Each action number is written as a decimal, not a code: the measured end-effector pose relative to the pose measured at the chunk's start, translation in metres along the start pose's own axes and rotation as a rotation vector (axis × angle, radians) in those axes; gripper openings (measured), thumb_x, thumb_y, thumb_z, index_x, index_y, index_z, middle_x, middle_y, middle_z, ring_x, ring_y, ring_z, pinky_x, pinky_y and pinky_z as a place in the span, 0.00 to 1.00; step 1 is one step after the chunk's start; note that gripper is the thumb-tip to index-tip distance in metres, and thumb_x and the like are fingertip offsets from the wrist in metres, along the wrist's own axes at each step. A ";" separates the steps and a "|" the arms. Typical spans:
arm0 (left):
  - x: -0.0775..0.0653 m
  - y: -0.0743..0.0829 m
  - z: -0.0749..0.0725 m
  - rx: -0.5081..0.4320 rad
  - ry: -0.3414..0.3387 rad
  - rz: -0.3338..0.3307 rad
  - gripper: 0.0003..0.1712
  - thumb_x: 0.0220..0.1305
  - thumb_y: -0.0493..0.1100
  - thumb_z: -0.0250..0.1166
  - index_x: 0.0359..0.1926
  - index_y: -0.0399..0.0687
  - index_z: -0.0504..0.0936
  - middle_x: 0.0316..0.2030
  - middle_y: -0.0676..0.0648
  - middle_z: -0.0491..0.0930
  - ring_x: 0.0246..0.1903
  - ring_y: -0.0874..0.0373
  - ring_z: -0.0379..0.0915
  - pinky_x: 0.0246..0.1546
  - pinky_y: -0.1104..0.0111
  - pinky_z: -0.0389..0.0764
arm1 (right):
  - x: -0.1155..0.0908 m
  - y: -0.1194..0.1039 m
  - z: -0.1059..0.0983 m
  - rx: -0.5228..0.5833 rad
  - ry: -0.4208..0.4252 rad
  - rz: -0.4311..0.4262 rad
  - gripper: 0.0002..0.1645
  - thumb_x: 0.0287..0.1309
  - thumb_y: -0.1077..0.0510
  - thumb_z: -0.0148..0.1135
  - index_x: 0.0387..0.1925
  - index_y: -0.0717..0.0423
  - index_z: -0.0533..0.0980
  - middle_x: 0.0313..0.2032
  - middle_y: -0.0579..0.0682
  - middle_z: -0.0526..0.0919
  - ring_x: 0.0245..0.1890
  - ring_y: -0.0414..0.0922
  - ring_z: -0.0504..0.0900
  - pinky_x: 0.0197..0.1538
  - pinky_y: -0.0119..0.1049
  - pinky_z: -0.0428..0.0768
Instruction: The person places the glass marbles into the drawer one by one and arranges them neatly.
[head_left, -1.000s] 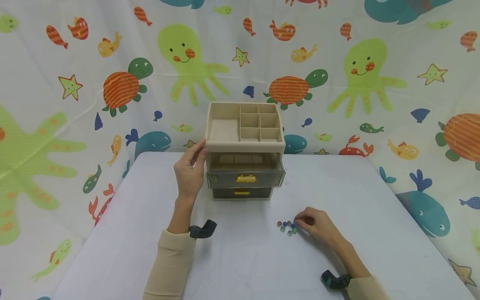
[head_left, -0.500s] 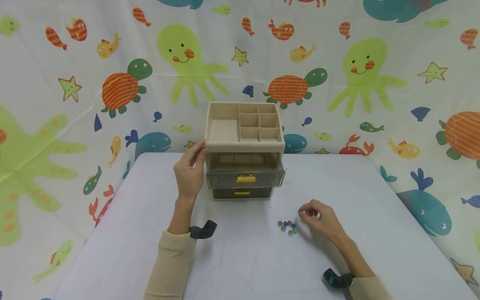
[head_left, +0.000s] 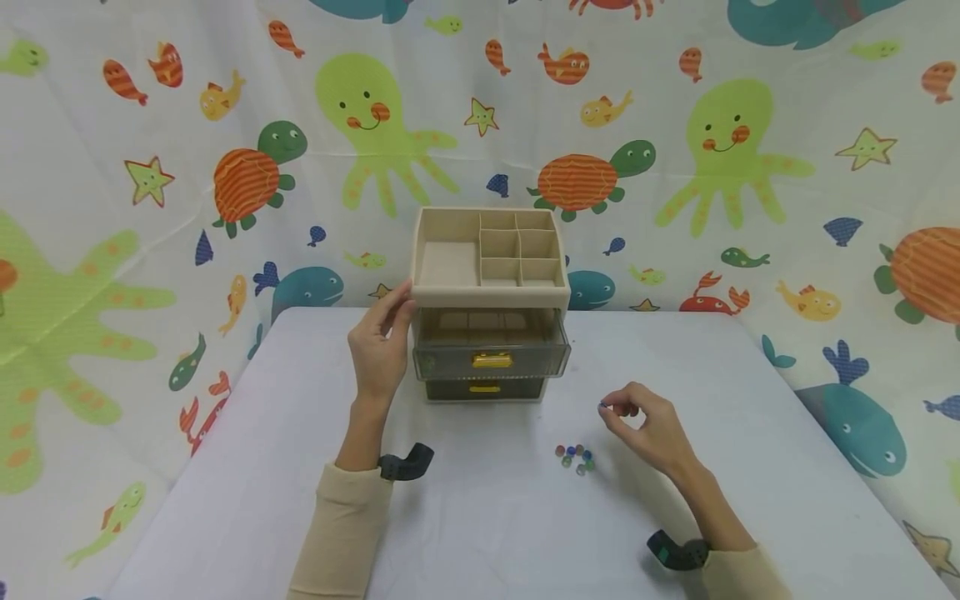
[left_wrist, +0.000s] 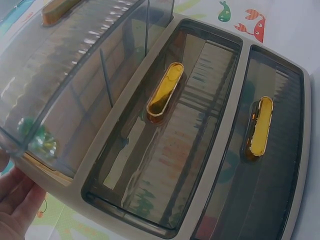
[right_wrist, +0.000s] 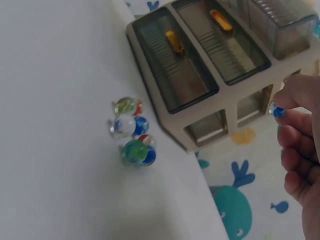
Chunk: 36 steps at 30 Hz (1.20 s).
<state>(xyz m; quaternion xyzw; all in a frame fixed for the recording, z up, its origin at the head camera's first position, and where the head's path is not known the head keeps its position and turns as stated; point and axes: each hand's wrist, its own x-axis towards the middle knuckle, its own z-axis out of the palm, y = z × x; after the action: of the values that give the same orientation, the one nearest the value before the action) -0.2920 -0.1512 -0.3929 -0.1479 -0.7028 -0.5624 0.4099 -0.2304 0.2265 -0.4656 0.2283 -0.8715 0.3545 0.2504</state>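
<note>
My right hand (head_left: 651,429) pinches a blue marble (right_wrist: 276,110) between thumb and forefinger, raised to the right of a small cluster of glass marbles (head_left: 575,458) on the table. My left hand (head_left: 379,348) touches the left side of a beige desktop organizer (head_left: 491,297), fingertips just below its top tray. The organizer's top drawer (head_left: 491,361), smoky and clear with a gold handle, is pulled out. A green marble (left_wrist: 39,139) shows inside it near the left end in the left wrist view. Two lower drawers show pushed in there.
The top tray (head_left: 450,263) has one large compartment and several small ones. A white cloth (head_left: 480,517) covers the table. Behind it hangs a curtain (head_left: 480,167) printed with sea animals. Each wrist wears a black camera, such as the left one (head_left: 407,462).
My right hand has lifted away from the marble cluster, moving up and slightly right with the blue marble. My left hand and the organizer have stayed in place.
</note>
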 end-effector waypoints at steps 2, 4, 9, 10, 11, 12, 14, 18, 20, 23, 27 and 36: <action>0.000 0.005 0.000 0.001 -0.001 -0.005 0.17 0.68 0.34 0.64 0.56 0.36 0.82 0.49 0.37 0.86 0.47 0.47 0.85 0.53 0.81 0.80 | 0.004 -0.003 -0.001 0.005 0.005 -0.009 0.12 0.50 0.69 0.73 0.35 0.53 0.83 0.28 0.40 0.81 0.30 0.36 0.73 0.36 0.21 0.74; 0.000 0.005 0.000 0.005 0.000 -0.010 0.17 0.68 0.33 0.64 0.56 0.35 0.82 0.50 0.36 0.86 0.47 0.47 0.85 0.53 0.82 0.80 | 0.008 -0.005 -0.002 0.015 0.012 -0.023 0.12 0.50 0.70 0.73 0.35 0.53 0.83 0.29 0.41 0.81 0.31 0.36 0.73 0.37 0.20 0.75; 0.000 0.001 0.000 0.004 0.001 -0.006 0.17 0.68 0.34 0.64 0.56 0.36 0.82 0.50 0.37 0.86 0.48 0.48 0.85 0.53 0.81 0.80 | 0.018 -0.012 -0.005 0.033 0.033 -0.054 0.13 0.48 0.71 0.73 0.36 0.55 0.83 0.29 0.43 0.82 0.31 0.36 0.74 0.38 0.18 0.75; 0.000 0.001 0.000 -0.002 0.000 0.000 0.17 0.68 0.35 0.64 0.56 0.37 0.82 0.50 0.38 0.86 0.48 0.49 0.85 0.53 0.81 0.80 | 0.020 -0.014 -0.006 0.035 0.036 -0.057 0.13 0.48 0.71 0.73 0.36 0.55 0.83 0.29 0.43 0.82 0.31 0.36 0.74 0.38 0.18 0.75; 0.000 0.001 0.000 -0.006 0.000 0.004 0.17 0.68 0.35 0.64 0.56 0.38 0.82 0.50 0.38 0.86 0.48 0.49 0.85 0.53 0.80 0.80 | 0.022 -0.016 -0.007 0.033 0.041 -0.057 0.13 0.48 0.71 0.73 0.36 0.55 0.83 0.29 0.43 0.82 0.31 0.36 0.74 0.39 0.17 0.75; 0.001 0.001 0.000 -0.011 -0.001 0.007 0.17 0.68 0.36 0.64 0.57 0.38 0.82 0.50 0.38 0.86 0.49 0.49 0.85 0.54 0.79 0.81 | 0.024 -0.018 -0.009 0.032 0.047 -0.057 0.12 0.48 0.70 0.73 0.36 0.56 0.83 0.29 0.44 0.82 0.31 0.37 0.74 0.39 0.17 0.75; 0.001 0.001 0.001 -0.014 0.000 0.013 0.17 0.68 0.36 0.64 0.57 0.38 0.82 0.50 0.38 0.86 0.49 0.49 0.85 0.54 0.79 0.81 | 0.028 -0.021 -0.010 0.030 0.058 -0.056 0.12 0.49 0.70 0.73 0.36 0.56 0.83 0.30 0.44 0.83 0.31 0.37 0.74 0.40 0.16 0.74; 0.001 0.002 0.001 -0.008 0.002 0.008 0.17 0.67 0.34 0.64 0.56 0.36 0.82 0.50 0.37 0.86 0.49 0.48 0.85 0.54 0.80 0.80 | 0.036 -0.027 -0.013 0.017 0.084 -0.051 0.12 0.49 0.70 0.72 0.37 0.57 0.83 0.29 0.45 0.82 0.31 0.36 0.74 0.41 0.14 0.73; 0.001 0.002 0.001 -0.010 0.004 0.007 0.17 0.67 0.33 0.64 0.56 0.36 0.82 0.50 0.37 0.86 0.49 0.48 0.85 0.54 0.80 0.80 | 0.040 -0.031 -0.014 0.018 0.093 -0.051 0.12 0.50 0.69 0.72 0.37 0.57 0.83 0.29 0.45 0.82 0.32 0.36 0.74 0.41 0.14 0.73; 0.000 0.001 0.000 -0.006 0.005 0.008 0.17 0.68 0.34 0.64 0.56 0.37 0.82 0.49 0.37 0.86 0.49 0.48 0.85 0.54 0.80 0.80 | 0.046 -0.036 -0.016 0.032 0.107 -0.060 0.11 0.50 0.69 0.72 0.37 0.57 0.83 0.30 0.45 0.83 0.32 0.36 0.75 0.42 0.14 0.74; -0.002 0.000 0.000 0.002 -0.002 0.008 0.17 0.69 0.36 0.64 0.57 0.38 0.82 0.50 0.38 0.86 0.49 0.49 0.85 0.54 0.81 0.80 | 0.054 -0.042 -0.018 0.055 0.123 -0.088 0.12 0.50 0.69 0.73 0.37 0.57 0.83 0.30 0.46 0.83 0.32 0.38 0.75 0.43 0.15 0.74; -0.002 -0.002 0.000 0.009 -0.006 0.022 0.17 0.69 0.36 0.64 0.57 0.39 0.82 0.50 0.39 0.86 0.49 0.49 0.85 0.53 0.82 0.80 | 0.070 -0.054 -0.022 0.076 0.161 -0.153 0.13 0.47 0.72 0.73 0.37 0.59 0.83 0.30 0.49 0.83 0.32 0.39 0.75 0.44 0.14 0.73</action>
<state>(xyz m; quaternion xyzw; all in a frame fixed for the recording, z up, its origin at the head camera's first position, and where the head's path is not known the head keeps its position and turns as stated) -0.2916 -0.1512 -0.3956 -0.1556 -0.7049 -0.5541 0.4146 -0.2475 0.1926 -0.3830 0.2742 -0.8145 0.3845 0.3370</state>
